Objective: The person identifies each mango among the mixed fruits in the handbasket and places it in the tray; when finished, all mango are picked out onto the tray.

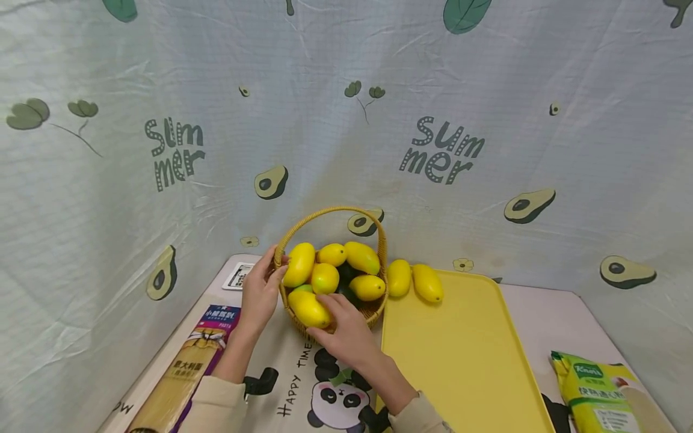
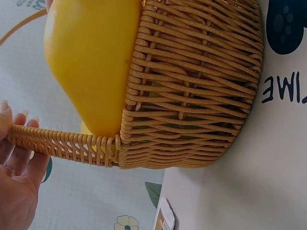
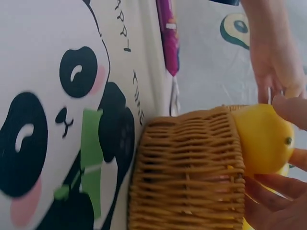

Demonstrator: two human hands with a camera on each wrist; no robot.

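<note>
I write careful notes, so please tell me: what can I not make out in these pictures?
Floor of basket: head view, mostly hidden by yellow fruit; wrist views, by its wall.
Dark fruit: head view, number and full shape hidden by yellow fruit.
Tray and pasta pack: head view, near ends cut off by the bottom edge.
Card: head view, print too small.

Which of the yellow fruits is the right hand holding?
The right hand grips the yellow fruit at the near rim of the basket, lowest in the head view; the others lie farther back, inside or beside it.
</note>
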